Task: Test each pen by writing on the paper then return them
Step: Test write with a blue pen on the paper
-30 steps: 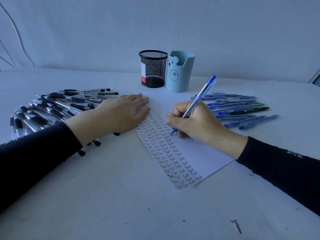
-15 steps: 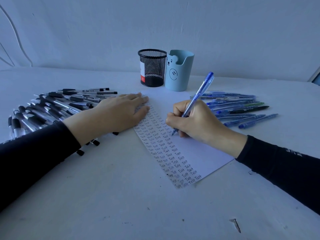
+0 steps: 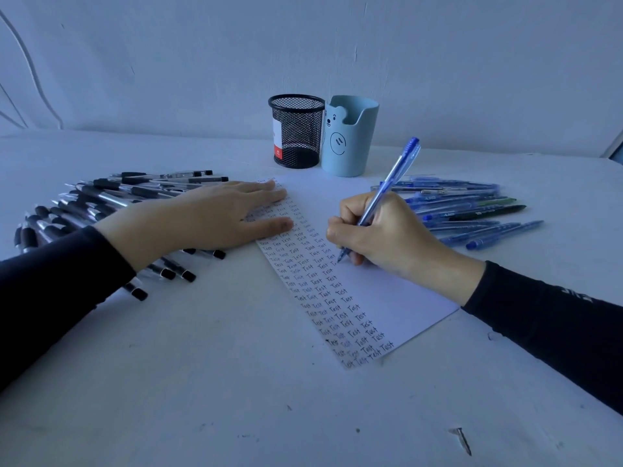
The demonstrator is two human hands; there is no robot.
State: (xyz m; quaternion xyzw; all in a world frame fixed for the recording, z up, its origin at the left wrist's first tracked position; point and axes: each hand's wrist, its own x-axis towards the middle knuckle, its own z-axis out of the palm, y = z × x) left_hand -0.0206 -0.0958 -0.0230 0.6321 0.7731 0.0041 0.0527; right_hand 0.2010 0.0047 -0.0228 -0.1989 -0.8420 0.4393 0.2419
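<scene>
- While the right hand point(image 3: 387, 237) pinched the blue pen point(image 3: 387, 187), its tip touched the paper point(image 3: 387, 298).
- Left hand point(image 3: 209, 220) lay flat, pinning the sheet.
- Writing step, I judged; next, lay it among the blue pens point(image 3: 472, 210) alongside.

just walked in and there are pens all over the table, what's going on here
A person is testing pens. The right hand grips a blue pen with its tip on the paper, beside columns of the word Test. The left hand lies flat on the paper's left edge. A pile of black pens lies on the left of the table, mostly blue pens on the right. A black mesh cup and a light blue cup stand at the back.
</scene>
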